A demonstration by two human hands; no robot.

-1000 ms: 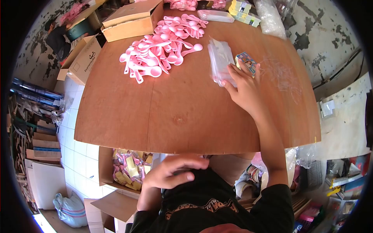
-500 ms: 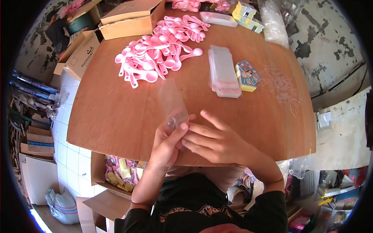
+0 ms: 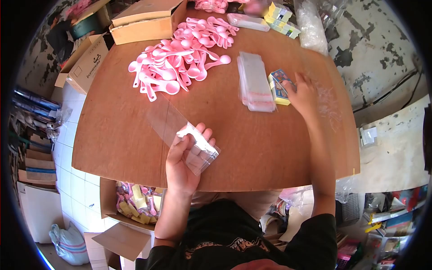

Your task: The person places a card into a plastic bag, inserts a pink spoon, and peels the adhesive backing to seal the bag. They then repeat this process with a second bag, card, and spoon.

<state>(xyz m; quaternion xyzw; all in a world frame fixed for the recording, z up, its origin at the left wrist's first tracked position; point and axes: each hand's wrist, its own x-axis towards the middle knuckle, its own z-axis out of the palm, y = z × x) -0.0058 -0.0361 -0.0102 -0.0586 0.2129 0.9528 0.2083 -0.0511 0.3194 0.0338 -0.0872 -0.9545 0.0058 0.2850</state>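
Observation:
My left hand [image 3: 183,164] is closed on a clear plastic bag [image 3: 168,123], thumb on top and fingers behind it. The bag slants up and left over the table, and light glares off its lower part. My right hand [image 3: 303,94] reaches to a small stack of blue-topped printed cards [image 3: 280,87] with yellow sides. Its thumb lies at the top of that stack while the fingers extend past the right side, apart from the thumb. Left of the cards lies a pile of flat clear bags [image 3: 255,81]. Pink measuring spoons [image 3: 180,58] are heaped beyond my left hand.
Clear plastic strips [image 3: 328,105] lie at the table's right. A cardboard box [image 3: 144,29] and yellow card bundles [image 3: 281,22] stand along the back. Below the front edge, a carton [image 3: 108,198] holds packed pink spoons. Another person [image 3: 58,38] is at the far left.
My right hand has left the bag and moved forward and right to the card stack. My left hand has turned palm up, still holding the bag, which now tilts more to the left.

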